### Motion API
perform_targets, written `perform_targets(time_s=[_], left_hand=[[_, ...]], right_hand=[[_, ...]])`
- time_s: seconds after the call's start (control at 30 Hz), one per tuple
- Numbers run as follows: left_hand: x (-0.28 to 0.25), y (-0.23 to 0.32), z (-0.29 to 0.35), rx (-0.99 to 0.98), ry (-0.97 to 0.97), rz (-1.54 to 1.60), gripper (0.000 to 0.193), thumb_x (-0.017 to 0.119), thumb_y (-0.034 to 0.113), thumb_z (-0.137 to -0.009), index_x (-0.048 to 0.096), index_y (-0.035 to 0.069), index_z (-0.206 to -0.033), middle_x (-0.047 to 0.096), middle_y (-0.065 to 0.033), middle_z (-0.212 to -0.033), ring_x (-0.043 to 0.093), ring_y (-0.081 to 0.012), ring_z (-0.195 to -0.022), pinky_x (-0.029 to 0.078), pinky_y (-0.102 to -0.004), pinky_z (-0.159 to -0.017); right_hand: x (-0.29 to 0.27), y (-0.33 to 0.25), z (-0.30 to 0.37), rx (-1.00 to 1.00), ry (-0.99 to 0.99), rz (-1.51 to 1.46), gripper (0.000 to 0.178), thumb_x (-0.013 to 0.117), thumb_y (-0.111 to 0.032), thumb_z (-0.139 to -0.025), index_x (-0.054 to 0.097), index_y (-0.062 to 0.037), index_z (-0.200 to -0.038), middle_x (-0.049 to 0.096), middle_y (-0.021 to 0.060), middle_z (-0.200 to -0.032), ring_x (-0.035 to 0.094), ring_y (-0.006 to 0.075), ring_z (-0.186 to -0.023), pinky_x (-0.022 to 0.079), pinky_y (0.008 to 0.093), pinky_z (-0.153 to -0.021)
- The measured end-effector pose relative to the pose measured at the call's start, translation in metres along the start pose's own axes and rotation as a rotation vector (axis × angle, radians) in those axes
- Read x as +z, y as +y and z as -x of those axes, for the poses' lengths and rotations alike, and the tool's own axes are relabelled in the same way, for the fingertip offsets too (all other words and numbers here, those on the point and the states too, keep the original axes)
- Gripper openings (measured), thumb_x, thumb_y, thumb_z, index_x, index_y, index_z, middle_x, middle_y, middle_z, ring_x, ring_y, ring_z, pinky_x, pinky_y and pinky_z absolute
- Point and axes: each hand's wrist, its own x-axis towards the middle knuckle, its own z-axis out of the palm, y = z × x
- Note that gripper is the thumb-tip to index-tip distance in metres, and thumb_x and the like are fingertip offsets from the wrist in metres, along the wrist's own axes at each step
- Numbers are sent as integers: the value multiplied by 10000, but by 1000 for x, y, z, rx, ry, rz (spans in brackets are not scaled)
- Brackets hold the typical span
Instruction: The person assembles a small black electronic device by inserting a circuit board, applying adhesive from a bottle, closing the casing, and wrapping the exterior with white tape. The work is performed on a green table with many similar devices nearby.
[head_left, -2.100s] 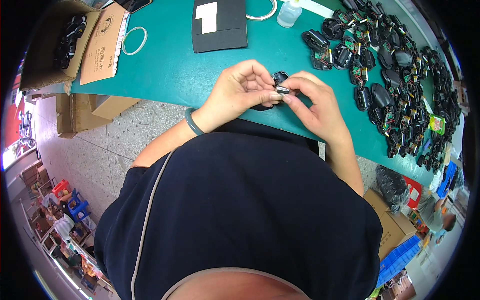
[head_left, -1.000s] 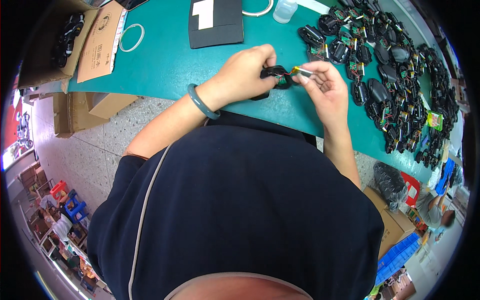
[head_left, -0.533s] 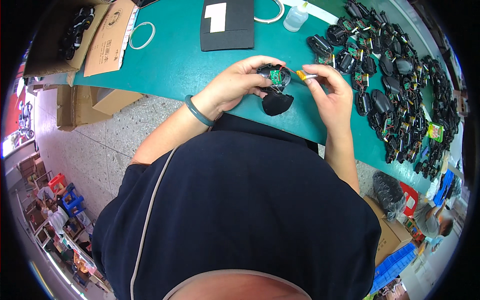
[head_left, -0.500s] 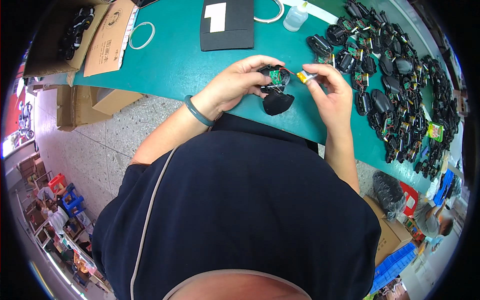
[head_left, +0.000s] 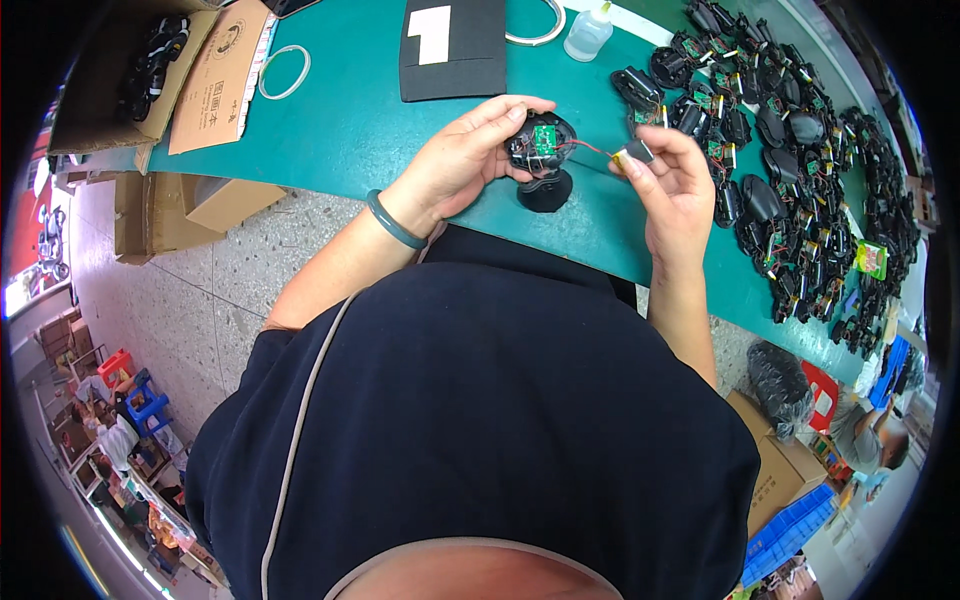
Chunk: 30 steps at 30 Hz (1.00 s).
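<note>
My left hand (head_left: 470, 155) grips an opened black plastic housing by its left side. A green circuit board (head_left: 545, 139) shows inside it, and a black rounded piece (head_left: 545, 192) hangs at its lower edge. Red wires (head_left: 590, 146) run from the board to a small battery pouch (head_left: 637, 152), dark grey with a yellow end. My right hand (head_left: 675, 185) pinches that battery between thumb and fingers, a short way right of the housing. Both hands are above the green table (head_left: 350, 130).
Many similar opened black housings (head_left: 765, 200) crowd the table's right side. A black board (head_left: 455, 80), a clear squeeze bottle (head_left: 588, 38) and a coil of white cord (head_left: 285, 72) lie toward the back. At far left stands a cardboard box (head_left: 85, 140).
The housing has turned in my left hand, so the board faces up more openly. My right hand has moved slightly right with the battery, now showing its dark side, and the wires stretch longer.
</note>
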Motion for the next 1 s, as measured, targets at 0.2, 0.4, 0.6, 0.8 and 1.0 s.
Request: perform_targets(time_s=[0.2,0.4,0.6,0.8,1.0], left_hand=[[0,10,3,5,-59,-68,413,533,201,-966,475,29,-1337,570,-74,-1230,567,-113,-1042,502,-261,-844],[2,0,2,164,-19,-351,834,758,59,-770,281,34,-1453,453,-153,-1348,497,-199,-1198,443,-336,-981],[23,-20,16,636,235,-1373,1139,905,186,-563,232,63,-1473,307,-204,-1436,452,-345,-1246,442,-426,-981],[20,-7,6,589,14,-1368,550,753,41,-687,516,45,-1183,582,-117,-1134,598,-287,-1021,493,-362,-844],[7,39,-15,323,-187,-1041,291,645,163,-892,544,48,-1140,633,-20,-992,595,-69,-799,478,-221,-655]], right_hand=[[1,0,2,62,13,-57,323,617,91,-839,537,48,-1149,566,109,-1051,627,166,-905,557,322,-806],[0,6,3,114,33,-134,298,604,41,-864,541,37,-1155,568,127,-1076,646,176,-829,544,290,-744],[0,11,1,155,106,-219,261,581,20,-874,551,28,-1133,583,116,-1048,648,162,-807,534,277,-740],[-4,11,-1,190,128,78,255,591,28,-856,585,-6,-1109,576,40,-961,557,69,-694,477,214,-661],[-15,21,1,247,-61,349,278,642,54,-783,680,-52,-1038,423,-60,-812,374,17,-636,345,169,-578]])
